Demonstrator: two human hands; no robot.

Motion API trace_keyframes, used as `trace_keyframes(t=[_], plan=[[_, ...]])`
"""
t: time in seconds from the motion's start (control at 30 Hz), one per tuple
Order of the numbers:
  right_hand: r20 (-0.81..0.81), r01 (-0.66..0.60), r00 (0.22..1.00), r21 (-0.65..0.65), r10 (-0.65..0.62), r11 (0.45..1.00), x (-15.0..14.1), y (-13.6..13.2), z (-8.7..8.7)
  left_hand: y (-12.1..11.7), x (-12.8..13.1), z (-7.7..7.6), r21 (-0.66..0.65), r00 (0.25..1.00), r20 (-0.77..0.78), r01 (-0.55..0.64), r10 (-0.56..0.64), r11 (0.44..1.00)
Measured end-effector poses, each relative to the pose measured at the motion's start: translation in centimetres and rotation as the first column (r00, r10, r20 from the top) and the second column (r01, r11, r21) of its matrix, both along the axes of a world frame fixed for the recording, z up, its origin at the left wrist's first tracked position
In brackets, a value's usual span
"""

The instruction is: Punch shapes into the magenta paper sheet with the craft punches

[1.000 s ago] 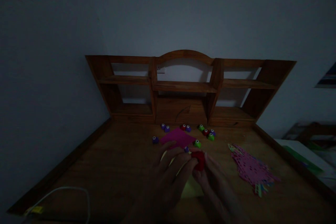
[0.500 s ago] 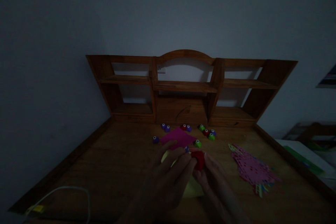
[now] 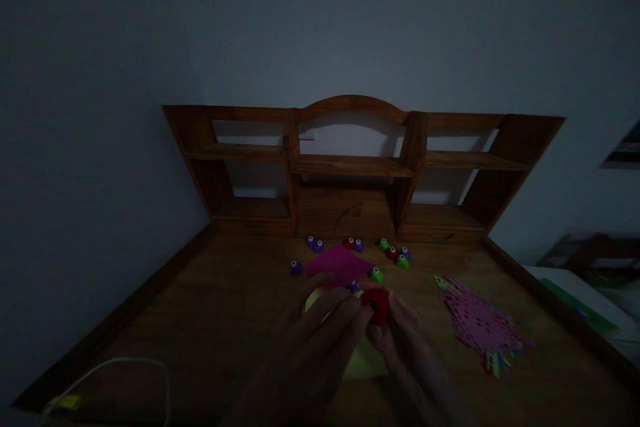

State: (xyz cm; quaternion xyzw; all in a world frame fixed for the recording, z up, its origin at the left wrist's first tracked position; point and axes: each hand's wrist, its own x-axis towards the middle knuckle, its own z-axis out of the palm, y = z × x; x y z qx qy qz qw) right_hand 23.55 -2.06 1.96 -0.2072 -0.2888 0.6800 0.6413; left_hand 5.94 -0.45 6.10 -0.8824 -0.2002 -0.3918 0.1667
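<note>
Between my two hands, low in the middle of the head view, is a small red piece [image 3: 378,305] with a dark spot on its face. My right hand [image 3: 406,337] grips it from the right. The fingertips of my left hand [image 3: 320,333] press on its left side. Under my hands lies a sheet of yellow paper [image 3: 367,361], partly hidden. Beyond it is a magenta sheet [image 3: 340,263]. A purple one-eyed toy [image 3: 354,286] sits just behind my left fingers, and a green one-eyed toy [image 3: 376,275] stands a little farther back.
Several more red, green and purple one-eyed toys [image 3: 393,253] stand toward the back of the wooden desk [image 3: 225,307], before a wooden shelf unit [image 3: 350,163]. On the right lies a pile of pink cut-outs [image 3: 483,323]. A white cable [image 3: 125,359] curves at front left.
The red piece has turned slightly, so a dark spot on it now shows. My left fingers have shifted a little; more of the purple toy behind them is visible.
</note>
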Motion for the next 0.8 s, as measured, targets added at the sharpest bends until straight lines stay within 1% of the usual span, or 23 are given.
trace_keyframes(t=[0.1, 0.2, 0.27, 0.33, 0.4, 0.5, 0.57, 0.63, 0.67, 0.7, 0.73, 0.77, 0.8], plan=[[-0.003, 0.004, 1.0, -0.004, -0.004, 1.0, 0.1, 0.1, -0.8, -0.2, -0.2, 0.0, -0.021, 1.0, 0.006, -0.011, 0.011, 1.0], [0.01, 0.056, 0.998, -0.027, -0.056, 0.998, 0.3, 0.1, -1.6, -0.1, -0.2, -0.2, -0.054, 0.999, 0.047, -0.014, 0.017, 0.998], [0.042, 0.07, 0.997, -0.044, -0.068, 0.997, 0.5, 0.0, -1.5, 0.2, 0.0, -0.4, -0.104, 0.992, 0.118, -0.022, 0.035, 0.994], [0.088, 0.074, 0.994, -0.053, -0.069, 0.996, 0.7, 0.0, -1.0, 0.3, 0.3, -0.6, -0.179, 0.968, 0.235, -0.044, 0.086, 0.983], [0.143, 0.099, 0.985, -0.046, -0.092, 0.994, 0.8, 0.1, -0.4, 0.2, 0.8, -0.9, -0.265, 0.93, 0.343, -0.039, 0.132, 0.963], [0.22, 0.133, 0.968, -0.033, -0.123, 0.991, 0.7, 0.3, 0.0, -0.7, 1.4, -1.3, -0.403, 0.883, 0.438, 0.025, 0.169, 0.915], [0.293, 0.153, 0.944, 0.025, -0.153, 0.988, 0.8, 0.3, 0.1, -1.5, 1.7, -1.7, -0.476, 0.838, 0.499, 0.054, 0.219, 0.877], [0.395, 0.199, 0.886, 0.145, -0.241, 0.969, 1.2, -0.3, 0.6, -2.1, 1.7, -2.4, -0.538, 0.767, 0.574, 0.089, 0.288, 0.838], [0.459, 0.228, 0.831, 0.234, -0.314, 0.945, 1.5, -0.7, 1.1, -2.1, 1.8, -2.8, -0.574, 0.722, 0.615, 0.132, 0.319, 0.808], [0.496, 0.252, 0.781, 0.306, -0.379, 0.918, 1.8, -1.2, 1.5, -2.1, 1.9, -3.2, -0.615, 0.673, 0.654, 0.209, 0.344, 0.76], [0.526, 0.268, 0.727, 0.375, -0.442, 0.887, 2.1, -1.8, 2.0, -1.8, 2.0, -3.7, -0.65, 0.627, 0.688, 0.308, 0.366, 0.695], [0.564, 0.284, 0.613, 0.496, -0.553, 0.821, 2.3, -2.3, 2.4, -1.5, 2.2, -4.2, -0.669, 0.586, 0.715, 0.419, 0.38, 0.614], [0.566, 0.283, 0.494, 0.612, -0.659, 0.738, 2.3, -2.7, 2.6, -1.1, 2.5, -4.6, -0.673, 0.557, 0.734, 0.518, 0.389, 0.528]])
